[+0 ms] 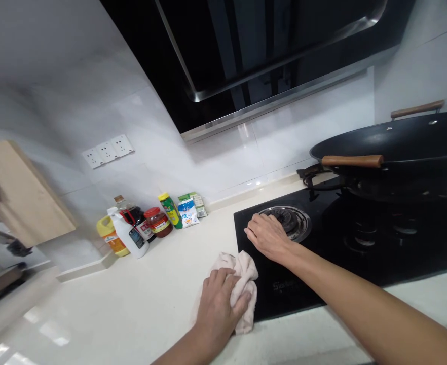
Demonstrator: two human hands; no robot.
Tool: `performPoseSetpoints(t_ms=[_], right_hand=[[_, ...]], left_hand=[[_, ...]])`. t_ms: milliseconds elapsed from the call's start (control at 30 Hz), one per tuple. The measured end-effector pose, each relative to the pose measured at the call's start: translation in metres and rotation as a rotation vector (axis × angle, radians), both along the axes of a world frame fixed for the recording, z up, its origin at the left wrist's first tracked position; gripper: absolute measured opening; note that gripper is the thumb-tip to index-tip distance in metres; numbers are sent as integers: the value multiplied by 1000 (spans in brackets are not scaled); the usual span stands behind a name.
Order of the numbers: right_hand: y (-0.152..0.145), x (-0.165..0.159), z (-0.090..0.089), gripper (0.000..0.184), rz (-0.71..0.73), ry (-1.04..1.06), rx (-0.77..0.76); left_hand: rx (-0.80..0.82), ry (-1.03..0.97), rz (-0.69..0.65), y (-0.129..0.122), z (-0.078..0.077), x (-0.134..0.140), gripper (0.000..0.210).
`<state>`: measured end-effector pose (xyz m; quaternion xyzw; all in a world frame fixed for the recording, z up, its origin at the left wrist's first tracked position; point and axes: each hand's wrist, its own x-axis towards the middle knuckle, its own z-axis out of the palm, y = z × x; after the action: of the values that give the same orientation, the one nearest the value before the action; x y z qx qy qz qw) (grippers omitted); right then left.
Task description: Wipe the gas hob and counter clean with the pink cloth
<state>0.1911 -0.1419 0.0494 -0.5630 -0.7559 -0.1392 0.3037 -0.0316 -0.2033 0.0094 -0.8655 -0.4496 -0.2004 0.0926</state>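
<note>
My left hand [219, 309] presses on a crumpled pale pink cloth [244, 274], its fingers wrapped over it. The cloth lies across the left edge of the black glass gas stove [284, 296], partly on the white counter. My right hand [268, 237] is over the left burner [297, 223], at the near left part of its metal ring. Its fingers curl downward, and the fingertips are hidden behind the hand, so whatever they hold cannot be made out. No pot support shows on this burner.
A large black wok [398, 147] with wooden handles stands on the stove's right side. Against the wall are a white bottle [130, 235], a red-lidded jar [158, 223] and several other containers. A range hood [284, 45] hangs above. A wooden cutting board [26, 197] is at left.
</note>
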Motion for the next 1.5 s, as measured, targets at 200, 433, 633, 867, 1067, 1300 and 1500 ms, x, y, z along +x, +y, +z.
performPoseSetpoints(t_ms=[200, 433, 633, 867, 1067, 1300, 1500], right_hand=[[0, -1, 1, 33, 19, -30, 3], [-8, -13, 3, 29, 100, -75, -32], [-4, -18, -5, 29, 157, -158, -39], [16, -3, -16, 33, 23, -107, -173], [18, 1, -20, 45, 24, -15, -238], [16, 4, -15, 55, 25, 9, -302], [15, 1, -20, 53, 75, -39, -301]], left_hand=[[-63, 34, 75, 51, 3, 38, 25], [-205, 120, 238, 134, 23, 67, 30], [-228, 101, 362, 196, 30, 86, 42], [-158, 157, 327, 185, 29, 90, 41], [-92, 203, 213, 113, 20, 72, 32], [-38, 123, -63, 23, 13, 45, 29], [-85, 63, -143, 4, 11, 35, 27]])
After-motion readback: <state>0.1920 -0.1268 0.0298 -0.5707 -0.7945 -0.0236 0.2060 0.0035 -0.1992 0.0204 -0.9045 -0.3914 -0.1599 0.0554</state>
